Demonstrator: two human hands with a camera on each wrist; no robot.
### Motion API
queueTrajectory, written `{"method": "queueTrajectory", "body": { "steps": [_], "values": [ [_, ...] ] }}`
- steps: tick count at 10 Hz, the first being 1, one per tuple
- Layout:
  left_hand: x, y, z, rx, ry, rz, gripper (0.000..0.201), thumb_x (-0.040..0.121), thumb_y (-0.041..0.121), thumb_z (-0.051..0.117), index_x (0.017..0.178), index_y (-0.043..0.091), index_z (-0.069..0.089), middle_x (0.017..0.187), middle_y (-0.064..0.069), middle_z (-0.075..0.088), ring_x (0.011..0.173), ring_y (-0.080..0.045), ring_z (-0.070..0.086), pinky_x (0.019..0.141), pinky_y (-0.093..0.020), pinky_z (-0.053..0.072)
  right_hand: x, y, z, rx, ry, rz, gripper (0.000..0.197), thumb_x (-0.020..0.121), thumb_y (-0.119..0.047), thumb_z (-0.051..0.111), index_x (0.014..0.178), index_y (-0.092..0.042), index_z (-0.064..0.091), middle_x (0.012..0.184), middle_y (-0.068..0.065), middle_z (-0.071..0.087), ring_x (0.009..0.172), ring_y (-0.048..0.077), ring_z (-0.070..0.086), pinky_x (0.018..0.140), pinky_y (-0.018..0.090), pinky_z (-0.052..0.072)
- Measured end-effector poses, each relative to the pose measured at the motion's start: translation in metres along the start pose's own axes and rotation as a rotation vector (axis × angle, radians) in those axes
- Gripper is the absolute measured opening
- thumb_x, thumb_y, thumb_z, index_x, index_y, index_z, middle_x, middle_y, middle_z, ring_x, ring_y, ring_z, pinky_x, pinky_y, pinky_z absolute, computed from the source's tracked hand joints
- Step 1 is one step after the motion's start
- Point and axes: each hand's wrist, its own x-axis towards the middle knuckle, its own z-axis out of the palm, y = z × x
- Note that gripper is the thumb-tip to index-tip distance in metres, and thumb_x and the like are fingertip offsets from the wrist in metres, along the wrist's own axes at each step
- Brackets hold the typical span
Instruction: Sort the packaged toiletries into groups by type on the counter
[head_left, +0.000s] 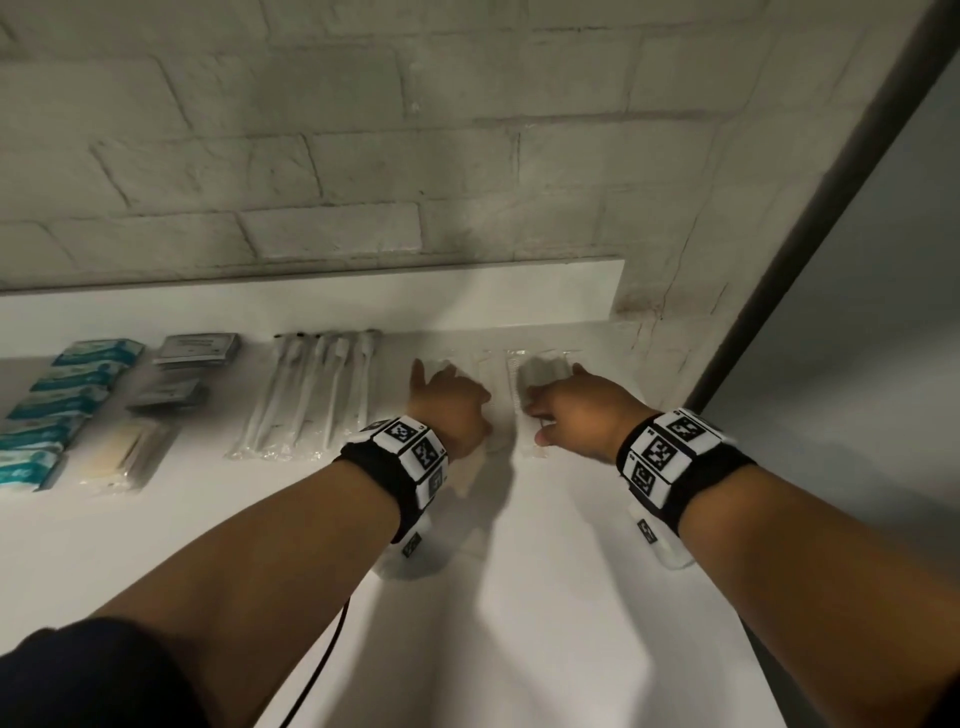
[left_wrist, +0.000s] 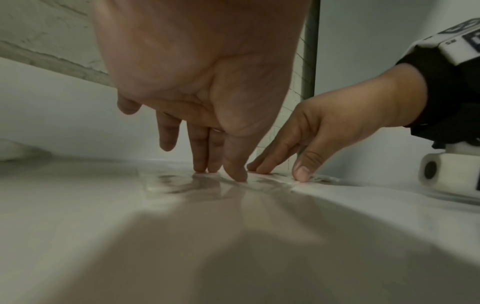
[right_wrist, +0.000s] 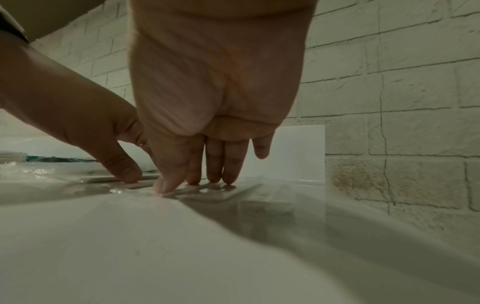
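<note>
Flat clear packets (head_left: 540, 371) lie side by side on the white counter (head_left: 545, 597) by the back wall. My left hand (head_left: 449, 402) rests on the left packets with straight fingers, fingertips (left_wrist: 235, 174) pressing the plastic (left_wrist: 182, 181). My right hand (head_left: 569, 402) presses straight fingers on the right packet (right_wrist: 233, 191), thumb (right_wrist: 163, 186) on its near edge. To the left stand sorted groups: wrapped toothbrushes (head_left: 311, 395), grey boxes (head_left: 182, 371), teal boxes (head_left: 62, 405) and a cream packet (head_left: 127, 457).
A white brick wall (head_left: 363, 156) and a low white backsplash (head_left: 363, 301) close off the back. A dark vertical post (head_left: 810, 234) and a grey panel stand at the right. The counter's right edge runs diagonally under my right forearm.
</note>
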Motion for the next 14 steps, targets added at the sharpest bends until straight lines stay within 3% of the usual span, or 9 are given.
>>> {"method": "queueTrajectory", "body": {
  "steps": [1, 2, 3, 4, 7, 11, 12, 13, 14],
  "values": [
    [-0.001, -0.002, 0.002, -0.031, 0.007, 0.006, 0.050, 0.090, 0.043, 0.052, 0.139, 0.034, 0.046, 0.151, 0.009, 0.038, 0.147, -0.018, 0.015, 0.115, -0.052, -0.012, 0.001, 0.000, 0.001, 0.013, -0.001, 0.008, 0.040, 0.087, -0.042, 0.062, 0.124, -0.027, 0.062, 0.125, -0.005, 0.063, 0.126, 0.027, 0.044, 0.104, 0.030, 0.033],
    [-0.005, -0.011, 0.004, -0.091, 0.061, -0.009, 0.050, 0.093, 0.032, 0.045, 0.143, 0.030, 0.040, 0.157, 0.005, 0.027, 0.146, -0.014, 0.020, 0.118, -0.049, 0.000, -0.001, -0.001, 0.002, 0.028, 0.048, -0.010, 0.047, 0.087, -0.045, 0.059, 0.131, -0.029, 0.056, 0.137, -0.005, 0.055, 0.128, 0.030, 0.042, 0.108, 0.032, 0.033],
    [-0.013, -0.028, 0.002, -0.080, 0.044, -0.041, 0.052, 0.093, 0.020, 0.043, 0.145, 0.020, 0.038, 0.158, 0.000, 0.026, 0.144, -0.017, 0.027, 0.117, -0.040, 0.016, -0.008, -0.012, 0.001, -0.041, 0.055, -0.099, 0.058, 0.090, -0.047, 0.055, 0.144, -0.030, 0.040, 0.154, -0.008, 0.033, 0.139, 0.028, 0.030, 0.115, 0.032, 0.019],
    [-0.016, -0.036, 0.001, -0.079, -0.042, -0.071, 0.048, 0.091, 0.027, 0.050, 0.137, 0.018, 0.046, 0.147, -0.004, 0.043, 0.134, -0.023, 0.043, 0.109, -0.035, 0.035, -0.010, -0.026, 0.003, -0.151, -0.004, -0.185, 0.062, 0.094, -0.047, 0.049, 0.148, -0.023, 0.032, 0.159, -0.007, 0.020, 0.144, 0.026, 0.022, 0.119, 0.038, 0.005],
    [-0.016, -0.024, 0.001, -0.039, -0.050, -0.095, 0.048, 0.089, 0.030, 0.052, 0.135, 0.019, 0.049, 0.143, -0.002, 0.046, 0.129, -0.024, 0.048, 0.105, -0.035, 0.040, -0.009, -0.038, 0.006, -0.195, -0.047, -0.210, 0.059, 0.096, -0.044, 0.043, 0.148, -0.018, 0.032, 0.157, -0.005, 0.026, 0.142, 0.029, 0.026, 0.120, 0.043, 0.003],
    [-0.014, -0.022, 0.000, -0.042, -0.067, -0.138, 0.049, 0.088, 0.033, 0.045, 0.134, 0.020, 0.048, 0.141, -0.002, 0.047, 0.127, -0.026, 0.049, 0.099, -0.035, 0.041, -0.006, -0.031, 0.012, -0.171, -0.005, -0.227, 0.063, 0.095, -0.045, 0.045, 0.151, -0.023, 0.025, 0.161, -0.006, 0.013, 0.146, 0.019, 0.019, 0.120, 0.045, 0.006],
    [-0.018, -0.023, -0.002, -0.081, -0.038, -0.138, 0.049, 0.092, 0.034, 0.041, 0.140, 0.022, 0.043, 0.147, 0.000, 0.041, 0.133, -0.023, 0.044, 0.106, -0.035, 0.036, -0.010, -0.026, 0.013, -0.108, 0.046, -0.218, 0.071, 0.091, -0.050, 0.050, 0.152, -0.029, 0.021, 0.161, -0.008, 0.004, 0.147, 0.015, 0.015, 0.119, 0.044, 0.011],
    [-0.027, -0.028, -0.005, -0.166, 0.008, -0.112, 0.050, 0.093, 0.036, 0.044, 0.142, 0.026, 0.042, 0.151, 0.004, 0.037, 0.136, -0.019, 0.041, 0.110, -0.032, 0.031, -0.025, -0.024, 0.008, -0.066, 0.063, -0.200, 0.064, 0.091, -0.051, 0.051, 0.148, -0.030, 0.032, 0.160, -0.006, 0.014, 0.145, 0.018, 0.021, 0.118, 0.040, 0.016],
    [-0.050, -0.034, -0.006, -0.241, 0.021, -0.058, 0.040, 0.092, 0.040, 0.051, 0.130, 0.026, 0.055, 0.136, 0.004, 0.051, 0.126, -0.018, 0.051, 0.099, -0.026, 0.039, -0.054, -0.028, 0.006, 0.024, 0.087, -0.189, 0.051, 0.092, -0.047, 0.051, 0.140, -0.031, 0.046, 0.147, -0.007, 0.042, 0.136, 0.016, 0.036, 0.112, 0.034, 0.027]
  ]
}}
